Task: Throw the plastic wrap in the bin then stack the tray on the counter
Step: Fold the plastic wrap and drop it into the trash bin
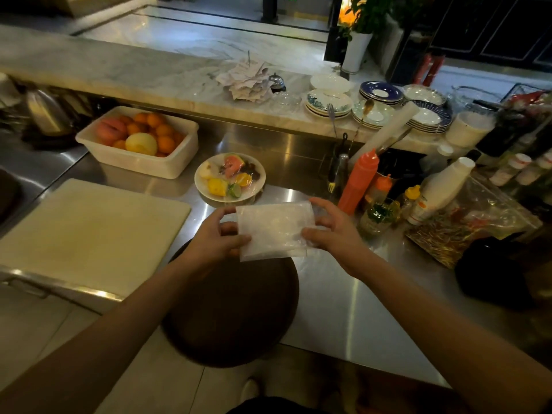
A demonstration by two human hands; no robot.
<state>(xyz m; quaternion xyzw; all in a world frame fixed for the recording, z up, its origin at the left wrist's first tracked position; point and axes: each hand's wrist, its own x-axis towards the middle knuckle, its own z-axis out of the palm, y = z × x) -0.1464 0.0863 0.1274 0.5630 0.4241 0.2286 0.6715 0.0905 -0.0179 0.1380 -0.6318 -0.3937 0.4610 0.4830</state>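
Steel covers the counter [337, 294] across the middle of the frame. At the left edge lies a pale cutting board [89, 231], flat on the steel. Above it, in the upper left, a white tub [140, 162] holds oranges and other fruit. Right of the tub, near the centre, a plate [230, 177] carries cut fruit pieces.

Below the plate, at centre, both hands hold the plastic wrap [274, 231] up above the counter, folded into a flat cloudy rectangle. The left hand [218, 239] pinches its left edge, thumb on top and fingers curled under. The right hand [334, 231] grips its right edge in the same way, thumb pressed on the lower corner. Under the wrap and the left forearm sits the round dark brown tray [236, 312], lying on the counter with its near part hanging past the front edge.

Right of the hands stand an orange squeeze bottle [358, 180] and a white bottle [442, 189], close together among smaller bottles. Higher up on the right, on the marble ledge [149, 73], stacks of plates [328, 103] sit side by side.
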